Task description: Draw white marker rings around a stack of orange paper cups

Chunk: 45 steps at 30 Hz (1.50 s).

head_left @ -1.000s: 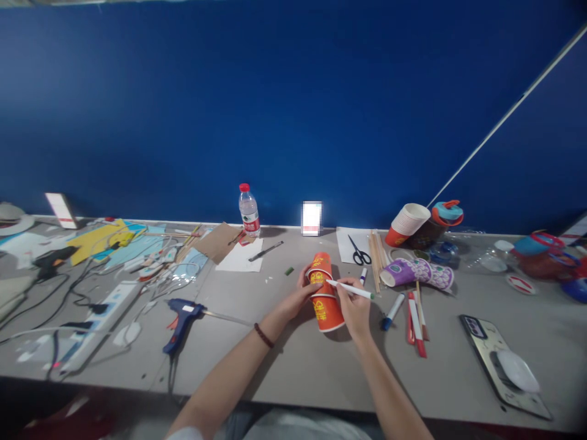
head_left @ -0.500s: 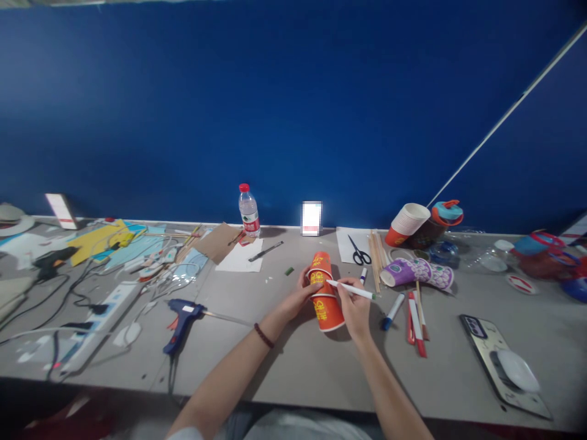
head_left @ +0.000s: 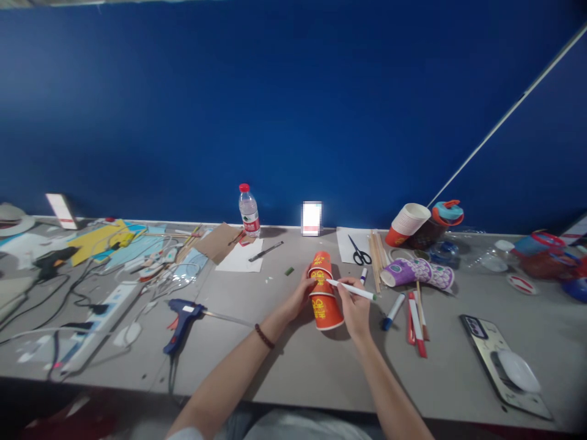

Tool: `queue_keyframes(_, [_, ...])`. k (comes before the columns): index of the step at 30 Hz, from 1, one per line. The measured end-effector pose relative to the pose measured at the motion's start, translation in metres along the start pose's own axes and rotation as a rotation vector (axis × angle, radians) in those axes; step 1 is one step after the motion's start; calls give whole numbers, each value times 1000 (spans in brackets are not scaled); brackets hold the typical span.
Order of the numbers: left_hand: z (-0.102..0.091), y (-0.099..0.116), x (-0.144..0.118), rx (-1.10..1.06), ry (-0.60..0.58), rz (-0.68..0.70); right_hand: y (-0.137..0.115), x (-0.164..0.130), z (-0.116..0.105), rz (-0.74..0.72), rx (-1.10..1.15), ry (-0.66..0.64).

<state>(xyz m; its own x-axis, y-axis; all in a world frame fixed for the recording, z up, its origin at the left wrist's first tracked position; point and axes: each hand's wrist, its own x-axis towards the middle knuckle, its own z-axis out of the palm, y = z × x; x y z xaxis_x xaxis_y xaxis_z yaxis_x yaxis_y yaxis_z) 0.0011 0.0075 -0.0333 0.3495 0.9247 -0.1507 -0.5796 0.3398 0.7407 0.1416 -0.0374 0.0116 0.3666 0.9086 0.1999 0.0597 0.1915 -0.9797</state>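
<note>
Orange-red paper cups (head_left: pixel 326 311) with yellow lettering lie joined in a row on the table. My left hand (head_left: pixel 299 294) grips them from the left side, its fingers partly hidden behind the cups. A white marker pen (head_left: pixel 355 288) with a green end is pinched in my right hand (head_left: pixel 355 310). Its tip meets or nearly meets the middle cup; I cannot tell whether it touches. A small dark green piece, perhaps a pen cap (head_left: pixel 289 271), lies to the left of the cups.
A blue glue gun (head_left: pixel 184 321) and a power strip (head_left: pixel 101 327) with tangled cables lie left. Scissors (head_left: pixel 358 250), wooden sticks (head_left: pixel 376 260), purple patterned cups (head_left: pixel 415 272), markers (head_left: pixel 416 324) and a phone (head_left: pixel 498 366) lie right. A water bottle (head_left: pixel 249 214) stands at the back.
The joined cups have turned or shifted very slightly to the left under my left hand. The marker pen stays almost in place, its tip at the middle cup.
</note>
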Motion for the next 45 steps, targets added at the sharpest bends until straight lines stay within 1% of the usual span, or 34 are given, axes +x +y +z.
queue_keyframes(2, [-2, -2, 3, -15, 37, 12, 1, -1, 0, 11, 23, -6])
queue_keyframes(6, [-1, -1, 3, 7, 36, -4, 1, -1, 0, 28, 42, -5])
queue_keyframes(10, [2, 2, -1, 18, 20, 33, 3, 0, 0, 42, 67, 16])
queue_keyframes(16, [6, 7, -3, 13, 95, -19, 7, 1, 0, 52, 77, 33])
queue_keyframes(21, [6, 6, -4, 40, 10, -27, 4, 0, 0, 38, 84, 57])
queue_keyframes(23, [5, 5, -5, 44, -5, -23, 4, 0, 0, 42, 91, 49])
queue_keyframes(33, [4, 2, -3, 38, 43, -2, 1, 1, 0, 53, 51, 23])
queue_keyframes(45, [3, 2, -2, 35, 52, -18, 3, 1, -1, 55, 17, 26])
